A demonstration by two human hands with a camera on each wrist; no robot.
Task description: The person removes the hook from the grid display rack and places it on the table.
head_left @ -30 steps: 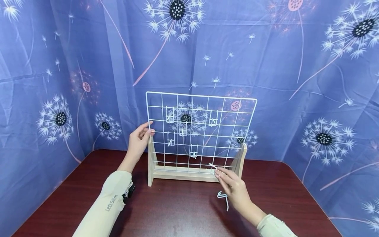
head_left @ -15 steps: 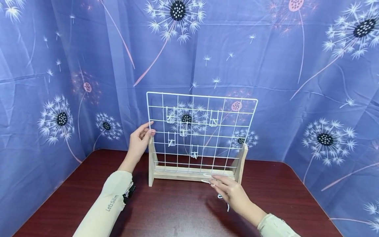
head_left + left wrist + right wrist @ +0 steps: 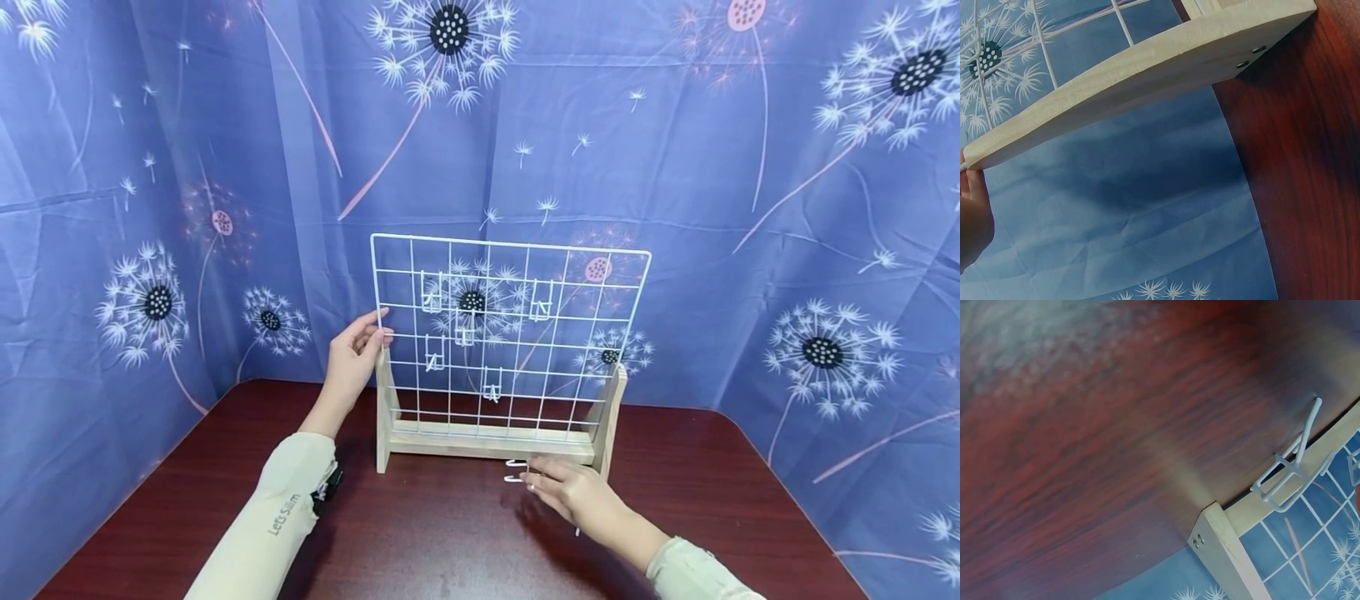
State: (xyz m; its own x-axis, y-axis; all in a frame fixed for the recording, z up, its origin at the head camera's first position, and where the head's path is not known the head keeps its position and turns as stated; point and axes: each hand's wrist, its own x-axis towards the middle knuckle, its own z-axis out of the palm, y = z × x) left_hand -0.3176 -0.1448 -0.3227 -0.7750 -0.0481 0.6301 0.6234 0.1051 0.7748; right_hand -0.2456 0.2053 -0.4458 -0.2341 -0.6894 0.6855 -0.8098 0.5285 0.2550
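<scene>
In the head view, my left hand [image 3: 352, 350] grips the left edge of a white wire grid panel [image 3: 510, 321], just above the wooden upright. My right hand [image 3: 573, 492] pinches a white wire hook [image 3: 514, 479] low in front of the panel's base. Two bent ends of that hook point left, apart from the grid. Another white wire hook [image 3: 1294, 465] lies on the table; in the head view, the right hand hides most of it. Several hooks [image 3: 491, 390] like it hang on the grid. Only part of the left hand [image 3: 972, 219] shows in the left wrist view.
The grid stands in a wooden base [image 3: 487, 446] with two side uprights [image 3: 611, 417]. Beneath is a dark red wooden table [image 3: 420, 533]. A blue curtain [image 3: 697, 167] with a dandelion pattern surrounds the back and sides.
My right hand has moved down and slightly left with its hook, away from the grid. It now covers more of the hook on the table. The left hand stays put.
</scene>
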